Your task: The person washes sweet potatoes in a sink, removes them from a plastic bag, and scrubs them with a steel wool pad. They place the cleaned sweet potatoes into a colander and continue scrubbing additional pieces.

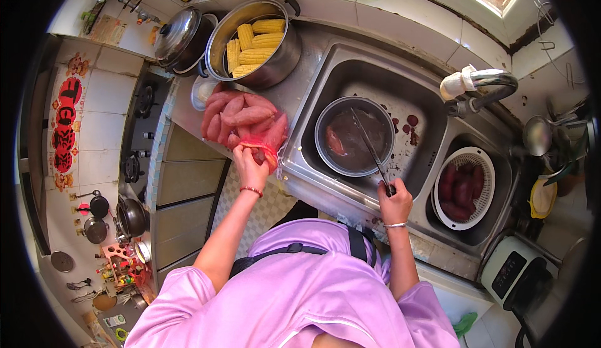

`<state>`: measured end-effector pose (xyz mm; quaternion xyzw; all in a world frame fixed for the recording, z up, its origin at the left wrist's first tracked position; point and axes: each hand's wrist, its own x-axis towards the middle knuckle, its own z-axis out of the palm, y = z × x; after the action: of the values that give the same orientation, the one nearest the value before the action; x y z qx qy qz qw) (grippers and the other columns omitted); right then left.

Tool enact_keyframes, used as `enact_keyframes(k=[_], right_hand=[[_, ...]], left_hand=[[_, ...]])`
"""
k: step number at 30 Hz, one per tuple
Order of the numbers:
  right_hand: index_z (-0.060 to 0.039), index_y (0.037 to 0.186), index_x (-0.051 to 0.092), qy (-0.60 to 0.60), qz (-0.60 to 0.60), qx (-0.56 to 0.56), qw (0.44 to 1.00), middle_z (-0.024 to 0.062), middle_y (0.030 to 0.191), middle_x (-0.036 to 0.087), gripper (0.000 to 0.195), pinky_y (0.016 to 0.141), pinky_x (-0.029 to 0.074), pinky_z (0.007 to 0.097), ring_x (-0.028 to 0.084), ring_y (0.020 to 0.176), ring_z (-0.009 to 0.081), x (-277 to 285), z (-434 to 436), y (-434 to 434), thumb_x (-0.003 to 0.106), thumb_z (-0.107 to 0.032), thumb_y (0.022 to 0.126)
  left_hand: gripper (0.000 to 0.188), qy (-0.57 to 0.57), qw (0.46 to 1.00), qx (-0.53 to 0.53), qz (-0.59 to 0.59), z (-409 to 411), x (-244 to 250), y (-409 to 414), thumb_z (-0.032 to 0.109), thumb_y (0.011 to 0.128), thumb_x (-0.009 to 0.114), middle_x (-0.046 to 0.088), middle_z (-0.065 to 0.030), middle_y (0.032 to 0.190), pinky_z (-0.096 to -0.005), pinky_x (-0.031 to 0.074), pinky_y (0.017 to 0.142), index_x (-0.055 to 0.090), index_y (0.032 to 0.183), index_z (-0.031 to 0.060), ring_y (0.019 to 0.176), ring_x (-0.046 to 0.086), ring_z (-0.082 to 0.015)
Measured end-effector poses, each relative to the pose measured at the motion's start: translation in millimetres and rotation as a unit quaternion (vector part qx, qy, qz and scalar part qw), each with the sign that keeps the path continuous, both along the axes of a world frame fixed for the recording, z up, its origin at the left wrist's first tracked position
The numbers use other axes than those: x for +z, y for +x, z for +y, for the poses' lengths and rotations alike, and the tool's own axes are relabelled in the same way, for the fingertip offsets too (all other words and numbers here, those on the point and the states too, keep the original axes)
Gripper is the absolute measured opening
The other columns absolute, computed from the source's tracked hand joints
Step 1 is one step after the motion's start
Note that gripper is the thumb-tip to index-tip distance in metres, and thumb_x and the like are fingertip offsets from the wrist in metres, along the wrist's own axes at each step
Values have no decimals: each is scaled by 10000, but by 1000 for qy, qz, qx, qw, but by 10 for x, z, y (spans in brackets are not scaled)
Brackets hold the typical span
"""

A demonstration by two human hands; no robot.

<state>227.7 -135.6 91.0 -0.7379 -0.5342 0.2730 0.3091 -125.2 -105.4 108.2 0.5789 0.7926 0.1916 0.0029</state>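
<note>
My left hand (252, 167) grips the gathered mouth of a red mesh bag (263, 148). Sweet potatoes (244, 113) fill the bag, which lies on the steel counter left of the sink. In my right hand (395, 201) is a knife (368, 144) by its dark handle, its blade slanting over a round metal pot (355, 172). That pot stands in the large sink basin and holds murky water with one sweet potato (335, 140) in it. A white colander (488, 198) in the smaller basin holds several dark reddish sweet potatoes (462, 183).
A large steel pot (286, 66) of corn cobs (257, 56) stands at the back left, beside a lidded pot (178, 33). The faucet (488, 83) arches from the sink's back edge. Peel scraps (412, 121) lie in the large basin. A light green appliance (509, 266) stands at the right.
</note>
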Motion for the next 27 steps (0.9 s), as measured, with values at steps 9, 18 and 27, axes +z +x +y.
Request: enact_keyframes(k=[9,18,27], right_hand=[[-72,717,552,4,-2,-1,1000,146,626,598,226,551,458,442,602,620,378,-12,38,24,741,-197,730],[-73,723,553,13,0,5,1000,149,635,605,221,557,463,449,605,624,380,-65,59,0,740,-190,721],[-68,724,551,-1,8,-6,1000,147,643,612,228,561,468,439,610,632,376,-19,52,24,735,-203,723]], left_hand=[[272,-115,980,-16,163,-79,301,104,204,656,786,504,-135,1059,-411,435,876,648,787,10,1023,487,-332],[311,-90,966,199,-140,-11,-198,-93,205,602,823,519,-150,974,-384,457,843,634,759,14,904,534,-283],[351,-22,953,158,-258,-181,-413,-92,176,652,800,535,-122,986,-341,487,797,662,912,-16,871,571,-238]])
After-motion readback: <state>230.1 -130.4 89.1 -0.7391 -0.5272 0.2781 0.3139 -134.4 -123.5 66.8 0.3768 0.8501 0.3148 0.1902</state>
